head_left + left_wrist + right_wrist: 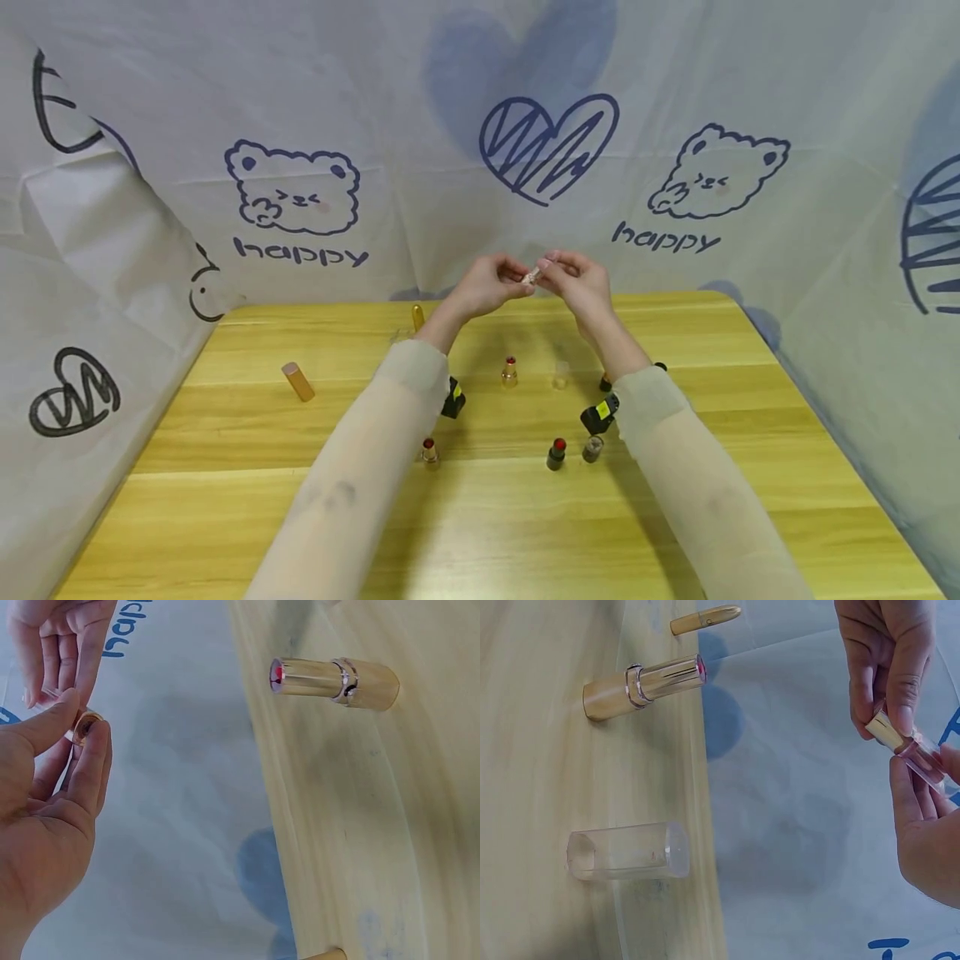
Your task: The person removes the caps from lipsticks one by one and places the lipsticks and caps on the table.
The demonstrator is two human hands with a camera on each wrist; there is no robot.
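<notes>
A white cloth printed with bears, hearts and the word "happy" hangs behind and beside a yellow wooden tabletop, and both hands are raised above its far edge.

The left hand pinches the gold base end of a small lipstick between thumb and fingertips, while the right hand pinches the clear, pinkish cap end of the same piece; the lipstick is in the air between the two hands, well above the wood. As I judge it, the step in hand is seating or parting cap and base (I cannot tell which), and the next move calls for a straight push or pull along the tube's axis, with both pinches kept firm so the small piece does not slip.

Below and to the left of the left hand a gold cap lies tilted; nearer the sleeves stand several open lipsticks, among them a gold lipstick under the hands and a black-based lipstick with a red tip.

The head view shows the whole spread but leaves the held piece tiny. The left wrist view looks into the round gold end at the left hand's fingers. The right wrist view alone shows the held tube side-on, gold base joined to clear cap, and also a clear cap standing on the tabletop, faint from above.
</notes>
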